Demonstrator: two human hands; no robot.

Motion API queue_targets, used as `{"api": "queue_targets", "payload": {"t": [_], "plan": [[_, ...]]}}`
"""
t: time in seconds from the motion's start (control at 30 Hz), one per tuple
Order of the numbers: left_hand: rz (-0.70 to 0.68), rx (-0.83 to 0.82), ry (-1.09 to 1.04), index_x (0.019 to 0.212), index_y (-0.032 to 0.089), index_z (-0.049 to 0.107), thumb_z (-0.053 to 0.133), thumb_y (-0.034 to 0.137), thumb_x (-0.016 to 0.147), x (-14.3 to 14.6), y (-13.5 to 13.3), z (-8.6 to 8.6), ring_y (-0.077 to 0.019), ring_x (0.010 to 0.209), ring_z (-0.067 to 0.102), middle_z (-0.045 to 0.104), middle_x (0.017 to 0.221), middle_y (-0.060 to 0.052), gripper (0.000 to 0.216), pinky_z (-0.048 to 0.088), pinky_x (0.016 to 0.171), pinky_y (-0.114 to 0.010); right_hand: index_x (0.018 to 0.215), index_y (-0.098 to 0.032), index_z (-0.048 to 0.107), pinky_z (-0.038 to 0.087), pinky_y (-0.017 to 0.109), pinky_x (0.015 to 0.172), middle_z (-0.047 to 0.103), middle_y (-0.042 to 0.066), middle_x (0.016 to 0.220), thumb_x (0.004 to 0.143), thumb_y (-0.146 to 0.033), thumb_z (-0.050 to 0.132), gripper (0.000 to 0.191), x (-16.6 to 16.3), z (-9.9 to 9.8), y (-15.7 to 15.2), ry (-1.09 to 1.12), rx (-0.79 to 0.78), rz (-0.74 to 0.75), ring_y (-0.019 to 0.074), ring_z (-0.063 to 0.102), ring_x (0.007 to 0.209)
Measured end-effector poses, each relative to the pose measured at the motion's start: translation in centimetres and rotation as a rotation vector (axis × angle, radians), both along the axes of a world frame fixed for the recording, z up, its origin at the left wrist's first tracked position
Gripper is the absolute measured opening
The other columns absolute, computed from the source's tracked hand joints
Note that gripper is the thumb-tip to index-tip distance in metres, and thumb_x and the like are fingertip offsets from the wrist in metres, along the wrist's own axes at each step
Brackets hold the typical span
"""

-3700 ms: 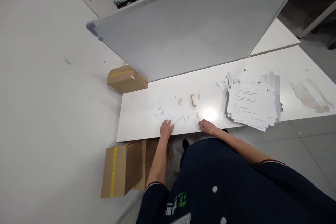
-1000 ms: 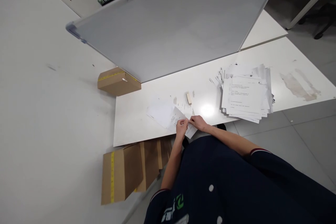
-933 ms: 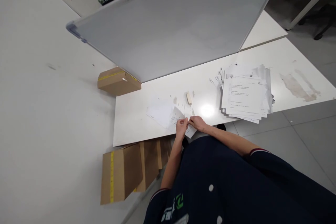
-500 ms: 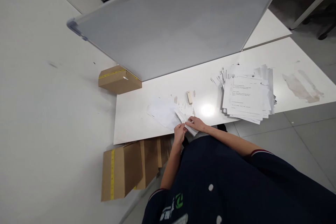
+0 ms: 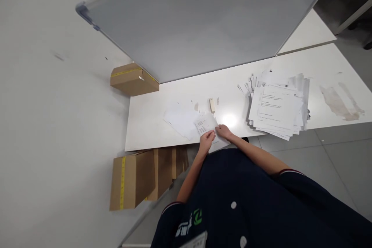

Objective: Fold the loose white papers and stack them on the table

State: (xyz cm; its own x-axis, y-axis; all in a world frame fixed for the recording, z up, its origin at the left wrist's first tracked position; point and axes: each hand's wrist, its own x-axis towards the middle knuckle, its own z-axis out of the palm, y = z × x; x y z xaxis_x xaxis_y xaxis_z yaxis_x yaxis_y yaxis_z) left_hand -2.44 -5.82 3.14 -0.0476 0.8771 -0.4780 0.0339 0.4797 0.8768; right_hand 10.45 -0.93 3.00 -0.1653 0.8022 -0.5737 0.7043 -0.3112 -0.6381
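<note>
A printed sheet of paper lies at the table's front edge, tilted, with lines of text facing up. My left hand is closed in a pinch over its lower left part, fingertips close to my right hand. My right hand grips the sheet at its right side, fingers curled. Whether a small item sits between the fingertips is too small to tell. Just beyond the sheet is a small cream-coloured block-like item, possibly a stapler. Blank-looking white sheets lie to the left.
A messy stack of printed papers stands on the white table at the right. A large whiteboard-like panel rises behind. Cardboard boxes sit at the back left and below the left end. Brownish stains mark the right end.
The sheet was folded or seen edge-on between both hands; now it lies opened out with its text showing. Both hands have shifted slightly right. The camera view has moved a little.
</note>
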Motion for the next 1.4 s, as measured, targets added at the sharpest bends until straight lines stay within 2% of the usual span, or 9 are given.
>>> {"api": "queue_targets", "payload": {"t": [0.07,0.17,0.3,0.4,0.6,0.97,1.2,1.27,1.4], "plan": [[0.003,0.017,0.179,0.082,0.013,0.063,0.05,0.038,0.073,-1.8,-0.4,-0.1,-0.0173,0.072,0.059,0.064,0.08,-0.009,0.03,0.046,0.07,-0.032,0.071,-0.012,0.058,0.036,0.025,0.063,0.062,0.011,0.077,0.081,-0.025,0.035,0.028,1.5,-0.7,0.2,-0.092,0.056,0.01,0.0198,0.055,0.075],[0.029,0.152,0.679,0.084,0.016,0.062,0.046,0.032,0.076,-6.1,-0.7,-0.9,-0.0204,0.083,0.056,0.062,0.084,-0.008,0.024,0.041,0.08,-0.035,0.068,-0.015,0.056,0.034,0.026,0.061,0.06,0.009,0.073,0.081,-0.029,0.037,0.027,3.6,-1.7,0.1,-0.195,0.142,0.012,0.0195,0.054,0.071],[-0.232,0.286,1.045,0.102,0.015,0.056,0.052,0.022,0.072,-11.2,-0.4,-2.5,-0.0255,0.107,0.044,0.054,0.11,-0.013,0.031,0.032,0.093,-0.038,0.067,-0.016,0.054,0.033,0.024,0.058,0.058,0.006,0.07,0.081,-0.032,0.035,0.028,4.7,-2.4,-0.4,-0.208,0.163,-0.033,0.0171,0.052,0.068],[-0.389,0.287,1.119,0.106,0.016,0.054,0.055,0.021,0.071,-13.1,-0.1,-3.4,-0.026,0.11,0.042,0.051,0.115,-0.013,0.035,0.032,0.094,-0.037,0.065,-0.017,0.052,0.032,0.023,0.057,0.057,0.005,0.068,0.08,-0.033,0.035,0.027,4.5,-2.6,-0.7,-0.186,0.156,-0.039,0.0163,0.051,0.066],[-0.479,0.333,1.174,0.106,0.018,0.054,0.05,0.023,0.076,-14.0,0.1,-3.8,-0.024,0.109,0.043,0.051,0.114,-0.012,0.031,0.034,0.092,-0.035,0.058,-0.018,0.045,0.03,0.024,0.054,0.051,0.003,0.06,0.079,-0.034,0.035,0.027,4.4,-3.0,-0.9,-0.162,0.182,-0.015,0.0147,0.047,0.059],[-0.707,0.294,1.409,0.097,0.011,0.053,0.044,0.016,0.074,-12.1,0.6,-2.9,-0.0257,0.092,0.048,0.052,0.093,-0.016,0.025,0.038,0.078,-0.036,0.059,-0.018,0.046,0.03,0.023,0.054,0.05,0.002,0.059,0.078,-0.034,0.035,0.027,4.2,-2.8,-1.1,-0.138,0.164,-0.021,0.0139,0.046,0.058],[-0.667,0.18,1.453,0.094,0.009,0.053,0.032,0.007,0.079,-11.7,1.7,-2.7,-0.0221,0.082,0.054,0.055,0.084,-0.014,0.027,0.04,0.07,-0.032,0.061,-0.017,0.049,0.031,0.023,0.054,0.052,0.002,0.061,0.077,-0.034,0.037,0.026,4.5,-2.7,-1.2,-0.113,0.138,-0.082,0.0145,0.048,0.06],[-0.562,0.129,1.413,0.09,0.011,0.055,0.033,0.012,0.079,-11.9,2.2,-2.2,-0.0218,0.082,0.055,0.057,0.085,-0.013,0.024,0.04,0.069,-0.031,0.064,-0.017,0.051,0.032,0.022,0.055,0.054,0.003,0.064,0.077,-0.034,0.038,0.025,4.7,-2.9,-1.2,-0.086,0.118,-0.125,0.015,0.05,0.063],[-0.176,0.093,1.221,0.085,0.017,0.054,0.04,0.025,0.078,-12.2,2.8,-1.0,-0.0198,0.077,0.057,0.059,0.083,-0.009,0.018,0.042,0.066,-0.03,0.067,-0.016,0.053,0.034,0.022,0.055,0.057,0.004,0.068,0.076,-0.035,0.039,0.026,5.1,-3.3,-1.3,-0.038,0.09,-0.193,0.0154,0.052,0.065]]}}
